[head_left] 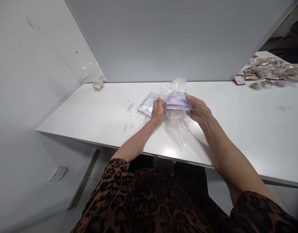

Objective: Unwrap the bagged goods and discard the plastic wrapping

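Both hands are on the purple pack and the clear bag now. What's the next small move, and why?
Probably slide the purple pack further into the clear plastic bag. The right hand holds the pack's far end while the left hand pinches the film beside it, and loose film trails toward the table edge.

Short-sleeved leopard-print top, brown w/ black spots; forearms bare, no rings or watch visible.

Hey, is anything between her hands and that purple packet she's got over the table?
Only the clear plastic bag around the purple packet. The left hand and right hand grip it from either side through the film; nothing else intervenes.
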Motion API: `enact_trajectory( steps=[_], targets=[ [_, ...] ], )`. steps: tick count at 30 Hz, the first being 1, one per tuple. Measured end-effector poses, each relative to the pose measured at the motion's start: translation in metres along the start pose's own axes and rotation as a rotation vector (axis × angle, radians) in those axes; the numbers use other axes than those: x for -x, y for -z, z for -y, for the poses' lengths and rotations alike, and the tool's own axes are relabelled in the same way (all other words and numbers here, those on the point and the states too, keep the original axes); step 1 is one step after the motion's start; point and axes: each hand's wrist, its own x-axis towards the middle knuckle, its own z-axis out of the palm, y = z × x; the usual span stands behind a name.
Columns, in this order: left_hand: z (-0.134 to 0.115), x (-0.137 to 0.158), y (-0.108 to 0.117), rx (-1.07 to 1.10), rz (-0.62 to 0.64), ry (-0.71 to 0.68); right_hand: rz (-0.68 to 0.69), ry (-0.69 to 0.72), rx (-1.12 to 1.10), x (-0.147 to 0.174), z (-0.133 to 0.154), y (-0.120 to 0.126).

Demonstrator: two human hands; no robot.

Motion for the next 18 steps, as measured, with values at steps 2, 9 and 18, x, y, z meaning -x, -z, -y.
enact_trajectory(
  steps=[2, 9, 18],
  targets=[
    [-0.003, 0.0, 0.003, -0.053, 0.069, -0.059, -0.013, 0.007, 0.004, 0.005, 0.002, -0.002],
    [-0.016, 0.004, 0.009, -0.258, 0.202, -0.377, 0.085, 0.213, 0.272, 0.013, 0.007, -0.003],
    [-0.042, -0.007, 0.008, 0.239, 0.072, 0.017, 0.127, 0.04, 0.291, 0.018, 0.006, -0.009]
  ],
)
